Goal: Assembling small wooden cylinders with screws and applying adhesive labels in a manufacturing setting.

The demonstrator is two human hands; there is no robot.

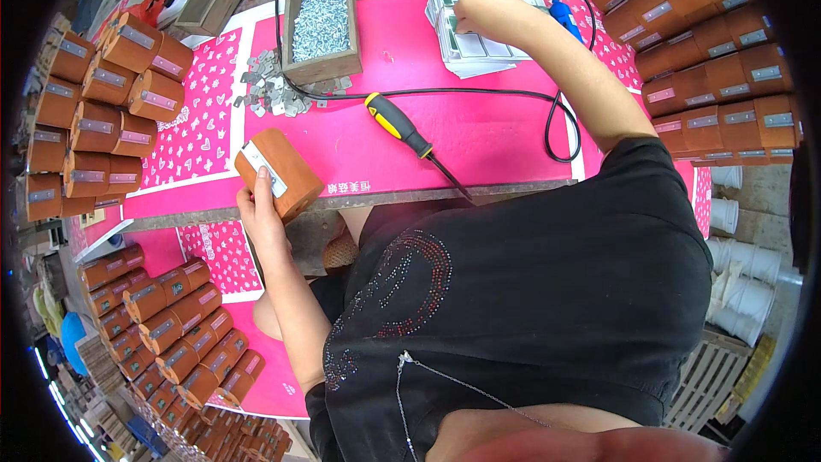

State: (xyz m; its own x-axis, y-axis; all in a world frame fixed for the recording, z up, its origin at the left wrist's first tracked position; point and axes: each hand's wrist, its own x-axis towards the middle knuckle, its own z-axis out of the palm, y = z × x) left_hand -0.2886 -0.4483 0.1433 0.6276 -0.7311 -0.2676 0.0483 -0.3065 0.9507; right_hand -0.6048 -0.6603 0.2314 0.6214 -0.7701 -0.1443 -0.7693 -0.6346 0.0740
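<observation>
At the far left of the counter (479,133), stacked brown cylinders (103,85) with small metal plates lie on their sides, and more fill the floor below; your left hand (261,205) is closed around one brown cylinder (278,173) at the counter's near edge, fingers wrapped on its lower side and thumb pressing near the pale metal plate (261,167) on its flank; it looks stiff and fairly light, with a smooth curved wall that could roll, so I would keep that grip round the body, clear of the plate; just beyond it loose metal plates (269,92) lie scattered beside a wooden tray of screws (322,17); a yellow-handled screwdriver (402,128) rests untouched mid-counter, a black cable (479,94) curling past it; your right hand (479,8) rests on a stack of label sheets (475,38), fingers curled, though you cannot tell whether it has pinched one; further right stand more stacked brown blocks (718,51)
</observation>
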